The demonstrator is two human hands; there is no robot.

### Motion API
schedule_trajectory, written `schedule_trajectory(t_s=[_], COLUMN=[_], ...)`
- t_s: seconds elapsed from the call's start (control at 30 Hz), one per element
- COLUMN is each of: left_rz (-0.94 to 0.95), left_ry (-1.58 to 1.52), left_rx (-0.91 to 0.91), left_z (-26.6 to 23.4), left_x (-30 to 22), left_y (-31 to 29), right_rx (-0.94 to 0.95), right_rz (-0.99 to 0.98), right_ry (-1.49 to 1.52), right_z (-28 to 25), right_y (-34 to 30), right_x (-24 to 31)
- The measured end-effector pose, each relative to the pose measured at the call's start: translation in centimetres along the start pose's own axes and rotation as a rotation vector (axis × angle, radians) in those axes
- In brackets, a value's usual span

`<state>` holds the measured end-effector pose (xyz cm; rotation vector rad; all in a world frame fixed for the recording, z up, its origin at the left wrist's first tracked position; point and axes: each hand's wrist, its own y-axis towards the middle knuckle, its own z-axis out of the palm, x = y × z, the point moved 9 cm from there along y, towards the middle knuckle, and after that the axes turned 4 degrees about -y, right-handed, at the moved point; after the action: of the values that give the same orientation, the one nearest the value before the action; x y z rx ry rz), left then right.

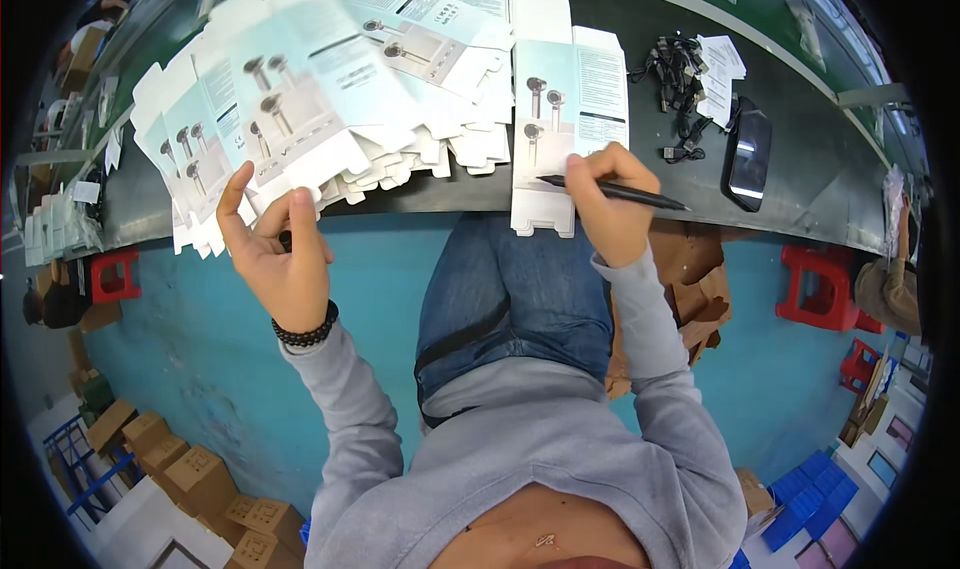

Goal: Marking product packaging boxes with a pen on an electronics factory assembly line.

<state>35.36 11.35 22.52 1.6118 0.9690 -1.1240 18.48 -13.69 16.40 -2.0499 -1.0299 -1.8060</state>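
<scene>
My right hand (pixel 612 209) grips a black pen (pixel 645 198), its tip touching or just above the lower part of a flattened earphone box (pixel 570 79). That white and pale-blue box lies unfolded at the table's front edge. My left hand (pixel 280 264), wearing a dark beaded bracelet (pixel 305 334), has its index finger and thumb apart. A small black piece, perhaps a pen cap (pixel 286 240), sits among its curled fingers. Just beyond those fingertips, a motion-blurred flat box (pixel 290 79) lies over the spread pile; whether the fingers touch it I cannot tell.
More flattened boxes (pixel 430 134) overlap across the dark table's left half. To the right lie bundled black cables (pixel 678 74), white paper slips (pixel 717 89) and a black phone (pixel 748 156). Brown paper (pixel 695 289) is below the table, and a red stool (pixel 815 287) stands at the right.
</scene>
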Motion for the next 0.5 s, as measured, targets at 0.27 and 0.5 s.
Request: schedule_trajectory(t_s=[0.27, 0.5], left_rz=[-0.021, -0.323], left_ry=[0.140, -0.211], left_rx=[-0.023, 0.474], left_z=[0.2, 10.6], left_x=[2.9, 6.0], left_y=[-3.4, -7.5], right_rx=[0.087, 0.101], right_rz=[0.017, -0.028], right_ry=[-0.204, -0.269], right_z=[2.0, 2.4], right_y=[0.1, 0.0], right_x=[-0.6, -0.3])
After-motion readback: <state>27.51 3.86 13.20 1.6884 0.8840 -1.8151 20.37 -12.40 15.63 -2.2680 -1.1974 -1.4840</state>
